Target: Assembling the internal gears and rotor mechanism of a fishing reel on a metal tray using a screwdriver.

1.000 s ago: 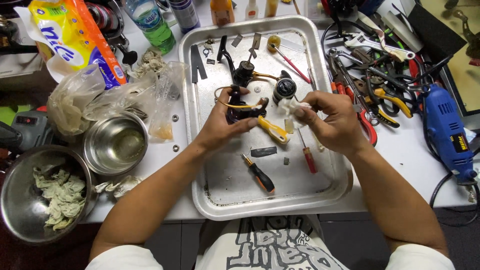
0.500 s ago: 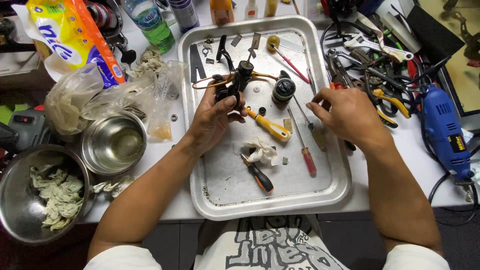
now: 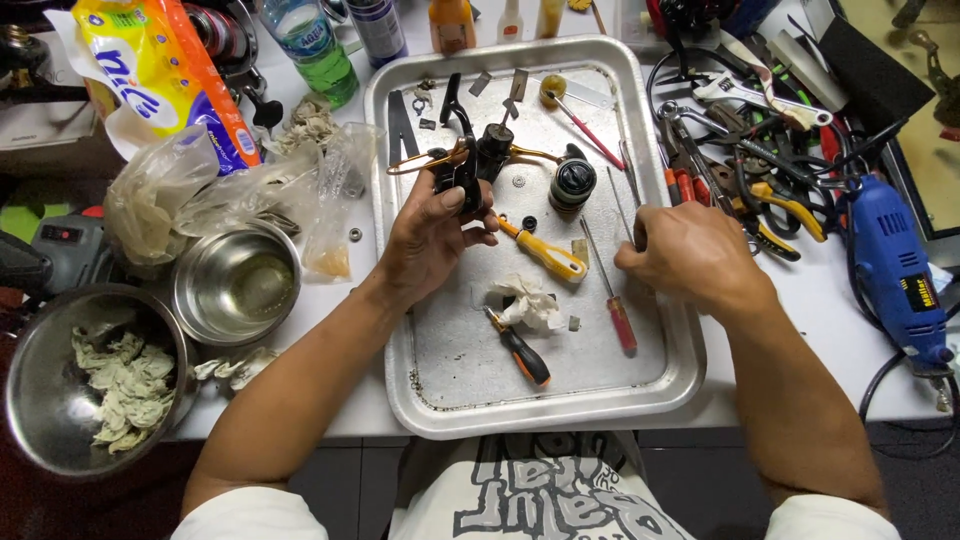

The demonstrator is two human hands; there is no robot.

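Note:
My left hand (image 3: 430, 240) grips a black fishing reel body (image 3: 470, 165) with a gold wire bail, held over the far part of a metal tray (image 3: 540, 415). My right hand (image 3: 695, 255) rests at the tray's right side, its fingertips pinched on the lower end of a thin metal rod tool (image 3: 620, 190). A black spool (image 3: 573, 182) stands on the tray between my hands. Nearer to me lie a yellow-handled screwdriver (image 3: 550, 258), a crumpled tissue (image 3: 525, 300), a red-handled screwdriver (image 3: 622, 322) and a black-and-orange screwdriver (image 3: 520, 350).
Left of the tray stand a small steel bowl (image 3: 235, 285), a larger bowl (image 3: 60, 390) of used tissue and plastic bags. On the right are a heap of pliers and wrenches (image 3: 750, 150) and a blue rotary tool (image 3: 895, 270). Bottles (image 3: 315, 45) line the far edge.
My right hand let the tissue drop onto the tray and moved right to the thin rod tool. My left hand carried the reel body farther away from me.

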